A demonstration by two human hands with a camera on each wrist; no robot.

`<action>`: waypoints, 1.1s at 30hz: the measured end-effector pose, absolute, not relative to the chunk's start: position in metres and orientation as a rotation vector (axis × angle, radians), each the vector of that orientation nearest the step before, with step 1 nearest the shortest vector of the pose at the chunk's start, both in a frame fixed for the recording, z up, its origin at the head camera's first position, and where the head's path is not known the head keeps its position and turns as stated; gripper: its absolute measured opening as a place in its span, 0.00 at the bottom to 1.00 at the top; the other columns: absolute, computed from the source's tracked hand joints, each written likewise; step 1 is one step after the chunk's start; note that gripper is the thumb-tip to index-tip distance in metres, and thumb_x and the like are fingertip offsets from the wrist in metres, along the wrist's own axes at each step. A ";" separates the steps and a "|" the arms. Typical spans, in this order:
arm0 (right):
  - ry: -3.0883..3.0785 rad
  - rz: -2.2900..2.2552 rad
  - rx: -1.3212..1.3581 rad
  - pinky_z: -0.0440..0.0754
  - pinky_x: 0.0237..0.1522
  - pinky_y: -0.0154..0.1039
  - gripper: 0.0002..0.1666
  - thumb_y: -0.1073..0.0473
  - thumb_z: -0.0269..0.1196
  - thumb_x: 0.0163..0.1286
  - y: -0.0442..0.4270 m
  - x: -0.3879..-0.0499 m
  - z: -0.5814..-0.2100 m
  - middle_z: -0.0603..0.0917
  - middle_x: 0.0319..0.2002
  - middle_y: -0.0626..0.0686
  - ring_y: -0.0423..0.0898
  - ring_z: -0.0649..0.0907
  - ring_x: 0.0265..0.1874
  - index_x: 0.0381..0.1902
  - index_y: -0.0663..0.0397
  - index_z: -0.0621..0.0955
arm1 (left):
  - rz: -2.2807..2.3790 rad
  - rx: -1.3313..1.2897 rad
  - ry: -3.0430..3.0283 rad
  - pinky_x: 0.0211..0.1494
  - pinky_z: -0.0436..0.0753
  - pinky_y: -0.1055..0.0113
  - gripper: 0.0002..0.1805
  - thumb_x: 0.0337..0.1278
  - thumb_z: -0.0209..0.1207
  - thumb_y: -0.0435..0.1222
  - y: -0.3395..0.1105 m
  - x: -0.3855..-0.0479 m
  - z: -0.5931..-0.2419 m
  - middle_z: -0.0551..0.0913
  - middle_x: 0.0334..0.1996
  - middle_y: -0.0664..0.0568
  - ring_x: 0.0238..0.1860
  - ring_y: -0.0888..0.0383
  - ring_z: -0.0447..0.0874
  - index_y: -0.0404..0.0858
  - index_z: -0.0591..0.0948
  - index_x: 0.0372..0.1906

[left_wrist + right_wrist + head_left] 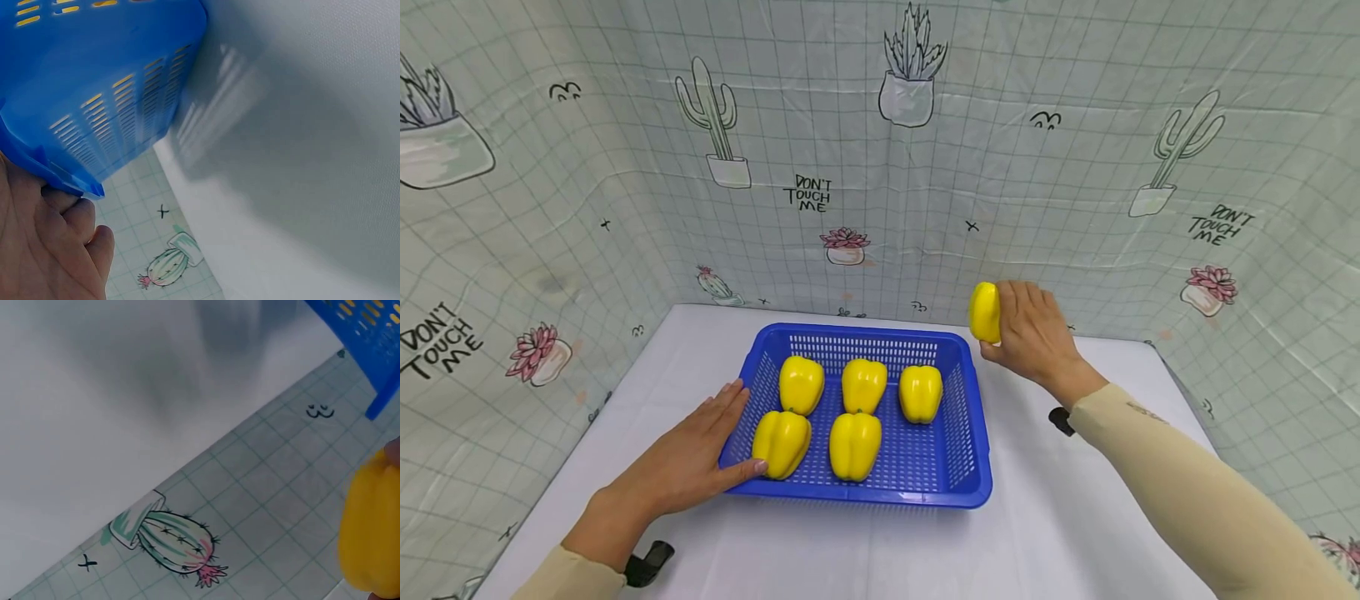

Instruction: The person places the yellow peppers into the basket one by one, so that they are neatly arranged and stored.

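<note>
A blue plastic basket (910,495) stands on the white table and holds several yellow bell peppers, such as one at front left (782,444) and one at back right (921,393). My left hand (692,454) rests on the basket's left rim, fingers extended along it and thumb reaching over the front left corner beside a pepper. From below, the left wrist view shows its palm (44,244) against the rim. Beyond the basket's back right corner, my right hand (1033,333) grips another yellow bell pepper (984,312) above the table. The right wrist view catches that pepper (374,528) at its edge.
The white tabletop (700,350) ends at a hanging sheet (760,258) with a grid, cactus drawings and lettering, which rises at the back and sides. A black strap piece (649,563) shows at the left wrist and another (1062,421) by the right.
</note>
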State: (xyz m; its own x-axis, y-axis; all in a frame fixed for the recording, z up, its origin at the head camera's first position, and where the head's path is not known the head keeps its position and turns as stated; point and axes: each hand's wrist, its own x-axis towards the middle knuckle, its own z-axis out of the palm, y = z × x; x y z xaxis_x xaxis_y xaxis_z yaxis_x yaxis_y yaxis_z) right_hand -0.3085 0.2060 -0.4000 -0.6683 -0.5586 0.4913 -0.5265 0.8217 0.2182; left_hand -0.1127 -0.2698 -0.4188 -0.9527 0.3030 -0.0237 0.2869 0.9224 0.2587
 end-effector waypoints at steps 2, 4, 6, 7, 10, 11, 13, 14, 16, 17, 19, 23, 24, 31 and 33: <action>-2.411 -0.048 0.815 0.82 0.48 0.56 0.54 0.44 0.78 0.54 0.201 -0.304 -0.395 0.75 0.50 0.67 0.65 0.77 0.48 0.66 0.67 0.63 | 0.390 0.461 3.017 0.82 0.61 0.39 0.58 0.67 0.54 0.71 -0.270 -0.113 -0.419 0.54 0.85 0.38 0.83 0.36 0.55 0.33 0.55 0.84; -2.383 -0.031 0.835 0.82 0.48 0.56 0.55 0.44 0.79 0.53 0.196 -0.298 -0.391 0.75 0.50 0.67 0.64 0.77 0.48 0.66 0.66 0.63 | 0.391 0.459 3.015 0.82 0.61 0.39 0.58 0.67 0.54 0.70 -0.270 -0.113 -0.419 0.54 0.85 0.38 0.83 0.36 0.55 0.33 0.55 0.84; -2.368 -0.025 0.857 0.81 0.46 0.55 0.56 0.42 0.79 0.52 0.190 -0.292 -0.388 0.75 0.50 0.67 0.64 0.77 0.48 0.66 0.66 0.63 | 0.386 0.447 3.010 0.83 0.60 0.39 0.58 0.67 0.54 0.71 -0.271 -0.113 -0.420 0.53 0.85 0.38 0.84 0.36 0.54 0.33 0.55 0.84; -2.364 -0.027 0.869 0.81 0.46 0.55 0.56 0.41 0.78 0.52 0.186 -0.288 -0.387 0.75 0.50 0.66 0.64 0.77 0.47 0.66 0.66 0.63 | 0.385 0.442 3.008 0.83 0.60 0.39 0.58 0.67 0.54 0.71 -0.271 -0.113 -0.420 0.53 0.85 0.38 0.84 0.37 0.54 0.33 0.54 0.84; -2.372 -0.021 0.915 0.80 0.44 0.53 0.56 0.37 0.78 0.53 0.175 -0.277 -0.386 0.76 0.50 0.66 0.63 0.76 0.47 0.65 0.66 0.64 | 0.383 0.450 3.016 0.82 0.61 0.39 0.58 0.66 0.54 0.71 -0.271 -0.113 -0.420 0.54 0.85 0.38 0.83 0.36 0.55 0.33 0.55 0.84; -2.379 -0.015 0.929 0.79 0.43 0.52 0.56 0.37 0.77 0.53 0.171 -0.273 -0.386 0.76 0.48 0.65 0.62 0.76 0.46 0.64 0.66 0.65 | 0.387 0.450 3.017 0.82 0.61 0.39 0.58 0.66 0.54 0.71 -0.271 -0.113 -0.420 0.54 0.85 0.38 0.83 0.36 0.55 0.33 0.55 0.84; -2.401 -0.001 0.959 0.78 0.43 0.51 0.54 0.36 0.76 0.53 0.162 -0.265 -0.387 0.76 0.47 0.64 0.61 0.76 0.44 0.63 0.65 0.66 | 0.391 0.456 3.022 0.82 0.61 0.38 0.58 0.66 0.55 0.71 -0.270 -0.112 -0.419 0.55 0.84 0.38 0.83 0.36 0.55 0.33 0.55 0.84; -2.413 0.002 0.973 0.78 0.43 0.50 0.54 0.35 0.76 0.53 0.158 -0.260 -0.388 0.77 0.47 0.63 0.61 0.76 0.44 0.62 0.65 0.67 | 0.393 0.462 3.025 0.82 0.62 0.38 0.58 0.66 0.55 0.70 -0.270 -0.112 -0.419 0.55 0.84 0.37 0.83 0.36 0.55 0.33 0.56 0.84; -2.435 -0.001 1.001 0.78 0.42 0.50 0.53 0.34 0.75 0.53 0.151 -0.252 -0.391 0.78 0.46 0.62 0.59 0.76 0.43 0.61 0.66 0.69 | 0.398 0.459 3.023 0.82 0.61 0.39 0.58 0.67 0.54 0.70 -0.270 -0.112 -0.418 0.54 0.85 0.38 0.83 0.37 0.55 0.33 0.55 0.84; -2.449 -0.006 1.017 0.78 0.42 0.49 0.52 0.34 0.74 0.53 0.148 -0.248 -0.392 0.78 0.45 0.62 0.59 0.76 0.42 0.61 0.65 0.70 | 0.401 0.457 3.021 0.83 0.61 0.39 0.58 0.67 0.55 0.70 -0.270 -0.112 -0.418 0.54 0.85 0.38 0.84 0.37 0.54 0.33 0.55 0.84; -2.478 -0.015 1.049 0.79 0.43 0.48 0.52 0.33 0.73 0.53 0.142 -0.239 -0.395 0.79 0.45 0.61 0.57 0.77 0.42 0.60 0.65 0.71 | 0.398 0.460 3.024 0.82 0.62 0.39 0.58 0.67 0.55 0.70 -0.270 -0.112 -0.418 0.54 0.85 0.38 0.83 0.37 0.55 0.33 0.55 0.84; -2.529 -0.049 1.101 0.79 0.44 0.46 0.52 0.31 0.72 0.53 0.134 -0.224 -0.401 0.80 0.45 0.58 0.54 0.76 0.42 0.60 0.65 0.73 | 0.400 0.447 3.017 0.82 0.61 0.38 0.58 0.66 0.55 0.70 -0.269 -0.112 -0.419 0.54 0.85 0.38 0.84 0.37 0.54 0.33 0.55 0.84; -2.537 -0.056 1.113 0.79 0.44 0.45 0.52 0.30 0.71 0.53 0.133 -0.221 -0.402 0.80 0.46 0.58 0.54 0.76 0.42 0.60 0.65 0.73 | 0.398 0.443 3.015 0.82 0.61 0.38 0.58 0.66 0.55 0.70 -0.269 -0.112 -0.419 0.53 0.85 0.38 0.84 0.36 0.54 0.33 0.55 0.84; -2.622 -0.073 1.192 0.75 0.42 0.42 0.52 0.29 0.71 0.54 0.128 -0.204 -0.411 0.80 0.45 0.56 0.51 0.74 0.41 0.61 0.63 0.75 | 0.401 0.439 3.002 0.83 0.59 0.38 0.58 0.67 0.54 0.70 -0.270 -0.112 -0.419 0.52 0.85 0.38 0.84 0.36 0.53 0.33 0.54 0.85; -2.659 -0.067 1.208 0.73 0.42 0.41 0.52 0.29 0.71 0.54 0.126 -0.200 -0.413 0.80 0.44 0.55 0.50 0.73 0.41 0.62 0.63 0.75 | 0.402 0.440 2.999 0.83 0.59 0.38 0.58 0.67 0.54 0.70 -0.270 -0.112 -0.419 0.52 0.85 0.38 0.84 0.36 0.53 0.33 0.54 0.85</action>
State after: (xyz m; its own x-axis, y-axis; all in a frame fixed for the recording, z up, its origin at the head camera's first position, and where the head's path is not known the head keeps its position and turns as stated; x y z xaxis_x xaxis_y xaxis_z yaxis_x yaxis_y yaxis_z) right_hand -0.2001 0.1265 -0.4128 -0.6379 -0.7486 0.1808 -0.7386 0.6612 0.1316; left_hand -0.1123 -0.2705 -0.4190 -0.9552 0.2928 -0.0441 0.2709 0.9242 0.2692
